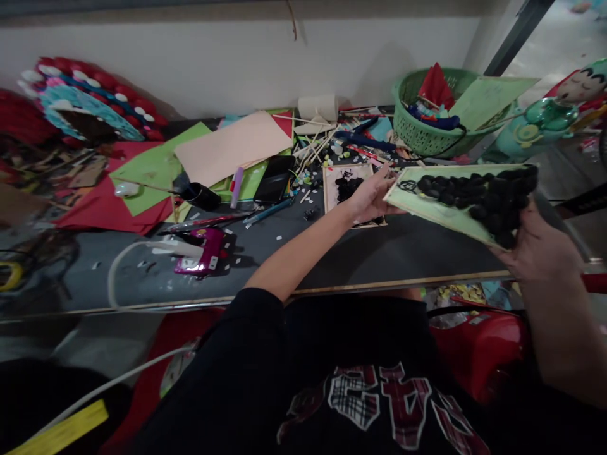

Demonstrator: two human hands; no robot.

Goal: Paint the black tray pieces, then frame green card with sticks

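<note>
A pale green board (427, 212) with a pale rim, covered in glossy black pebble-like pieces (493, 196), is held up tilted above the table. My right hand (545, 246) grips its right end, fingers partly hidden behind it. At the left edge, the fingers of my left hand (374, 193) close on the board's corner. Under and behind my left hand lies a shallow wood-edged tray (327, 196) with more black pieces (348, 188) on a pale base; my hand covers part of it.
A green basket (417, 129) with craft scraps stands at the back right, beside a green figure (526, 129). Coloured sheets (232, 148), a black phone (274, 179), a black cup (202, 196) and a purple glue-gun-like device (203, 253) with a white cord lie leftward.
</note>
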